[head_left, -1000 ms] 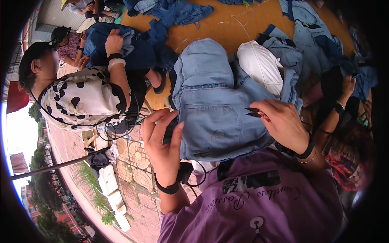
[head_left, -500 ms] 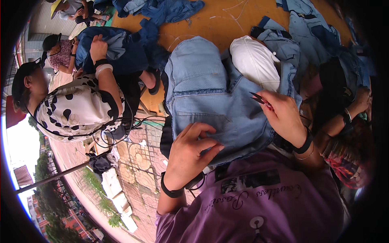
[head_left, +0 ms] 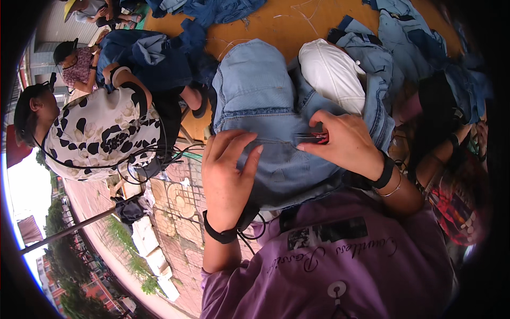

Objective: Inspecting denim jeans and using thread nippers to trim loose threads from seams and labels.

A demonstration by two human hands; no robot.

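Observation:
Light-blue denim garment (head_left: pixel 255 80) lies across my lap and up onto the table edge, with a dark seam running over it. My left hand (head_left: pixel 227 165) rests on its left side, the thumb apart from the fingers and nothing seen in them. In my right hand (head_left: pixel 350 142) are small thread snips (head_left: pixel 319 138) with red handles. Their dark blades point left over the denim, close to the seam, and look blurred. Whether the blades touch the cloth I cannot tell.
A white, seamed, cap-like piece (head_left: pixel 332 74) sits beyond my right hand. More denim pieces (head_left: pixel 404 48) lie on the orange-brown table (head_left: pixel 281 24). At left sits a person in a spotted top (head_left: pixel 101 127), near black cables (head_left: pixel 143 154). Another person's arm (head_left: pixel 438 159) is at right.
My right hand has moved left with the thread snips, bringing them over the denim. My left hand has moved up and left, its fingers straighter. The neighbour at left has lowered an arm.

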